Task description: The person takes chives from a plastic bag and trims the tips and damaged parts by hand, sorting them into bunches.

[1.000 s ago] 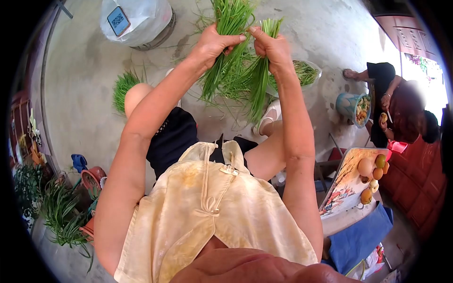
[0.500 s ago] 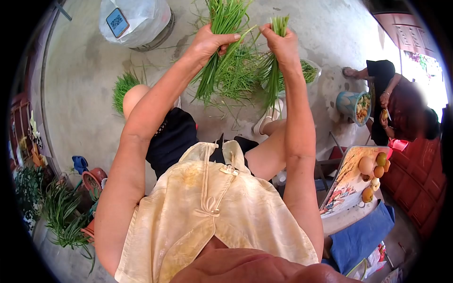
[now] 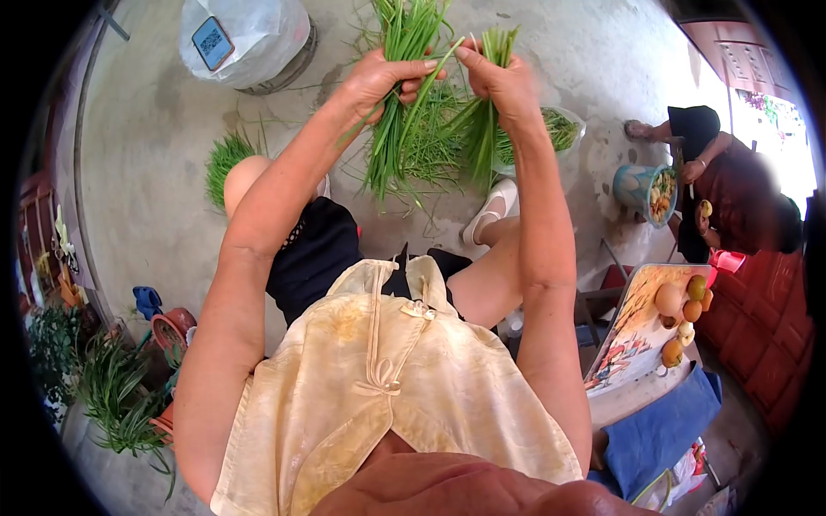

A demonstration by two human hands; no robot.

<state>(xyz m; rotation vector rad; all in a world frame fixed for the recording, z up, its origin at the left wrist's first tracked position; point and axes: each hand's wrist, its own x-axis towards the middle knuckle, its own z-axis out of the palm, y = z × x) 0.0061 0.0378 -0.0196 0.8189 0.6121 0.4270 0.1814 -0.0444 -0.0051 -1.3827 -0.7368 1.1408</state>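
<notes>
My left hand [image 3: 389, 79] is closed round a thick bunch of long green chives [image 3: 409, 34], its thumb lying across them. In my right hand [image 3: 502, 79] is a smaller bunch of chives [image 3: 482, 142], with pale ends up and leaves hanging down. The right thumb and forefinger meet close to the tip of one stalk [image 3: 447, 57] that slants out of the left bunch; whether they pinch it I cannot tell. Beneath both hands, a loose heap of chives [image 3: 434, 142] lies on the floor. A clear container [image 3: 575, 129] with more greens is partly behind my right wrist.
A phone [image 3: 212, 43] lies on a white plastic-covered bin [image 3: 271, 34] at upper left. Another chive bundle [image 3: 229, 168] is beside my left knee. At right, another person [image 3: 731, 189] sits by a blue bucket [image 3: 632, 193] of scraps. Fruit and eggs [image 3: 668, 300] rest on a board [image 3: 637, 335].
My right hand has shifted slightly left, nearer my left hand, and its bunch swings with it. The other person's hands have moved apart.
</notes>
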